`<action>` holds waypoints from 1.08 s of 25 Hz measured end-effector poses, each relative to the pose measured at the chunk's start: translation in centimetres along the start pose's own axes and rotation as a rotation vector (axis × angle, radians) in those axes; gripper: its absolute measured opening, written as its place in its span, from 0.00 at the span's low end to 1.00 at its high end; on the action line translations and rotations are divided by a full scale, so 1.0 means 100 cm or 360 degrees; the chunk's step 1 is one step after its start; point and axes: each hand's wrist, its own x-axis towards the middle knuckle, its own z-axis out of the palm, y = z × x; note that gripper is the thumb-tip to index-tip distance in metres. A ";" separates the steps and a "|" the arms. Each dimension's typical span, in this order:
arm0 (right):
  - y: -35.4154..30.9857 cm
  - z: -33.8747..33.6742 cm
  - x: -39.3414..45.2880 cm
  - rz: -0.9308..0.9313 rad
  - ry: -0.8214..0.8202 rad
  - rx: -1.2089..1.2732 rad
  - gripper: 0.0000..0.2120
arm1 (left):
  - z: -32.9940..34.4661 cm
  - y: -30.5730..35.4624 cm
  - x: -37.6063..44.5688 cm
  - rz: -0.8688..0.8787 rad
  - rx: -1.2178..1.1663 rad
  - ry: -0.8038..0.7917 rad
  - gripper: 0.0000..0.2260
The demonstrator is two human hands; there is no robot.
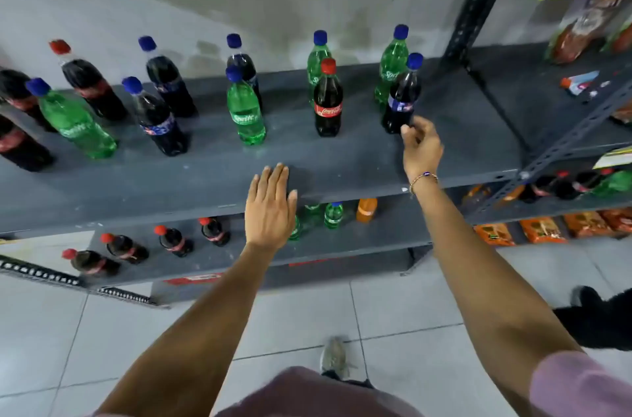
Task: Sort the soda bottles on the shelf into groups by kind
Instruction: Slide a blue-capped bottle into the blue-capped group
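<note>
Soda bottles stood mixed along the grey metal shelf in the head view, every one upright with its long axis vertical.

You had your right hand at the foot of the dark cola bottle with a blue cap and blue label, far right of the row. Its fingers were curled and touched the bottle's base, but they did not yet wrap it; a grip could not be confirmed. Your left hand lay flat and spread, palm down, at the shelf's front edge, holding nothing. That bottle lay ahead of and slightly left of your right hand, well apart from your left, so the right hand was plainly the nearer for a lift.

Just behind it stood a green clear-plastic bottle with a blue cap. To its left stood a dark cola bottle with a red cap and red label.

Counted on this shelf:
- Green bottles with blue caps: four.
- Dark bottles with blue caps: four.
- Dark bottles with red caps: two whole ones, plus two more dark bottles cut off at the left edge, caps unseen.

No kind was yet grouped. Smaller bottles on the lower shelf were partly hidden.
</note>
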 end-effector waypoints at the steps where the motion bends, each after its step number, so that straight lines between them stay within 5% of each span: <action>1: 0.001 0.000 0.010 0.0036 -0.0035 0.0110 0.15 | 0.002 -0.001 0.002 -0.0026 -0.0001 -0.0017 0.21; 9: 0.018 -0.004 0.058 0.0042 -0.0601 0.0280 0.23 | 0.011 -0.003 -0.001 -0.0065 0.0149 -0.0010 0.26; 19: 0.019 -0.003 0.029 0.0035 -0.0591 0.0323 0.22 | 0.006 -0.015 -0.006 -0.0013 0.0111 0.0005 0.23; 27: -0.015 0.047 -0.054 0.0023 -0.0820 0.0384 0.20 | -0.031 -0.114 -0.038 -0.0317 0.0115 0.0079 0.25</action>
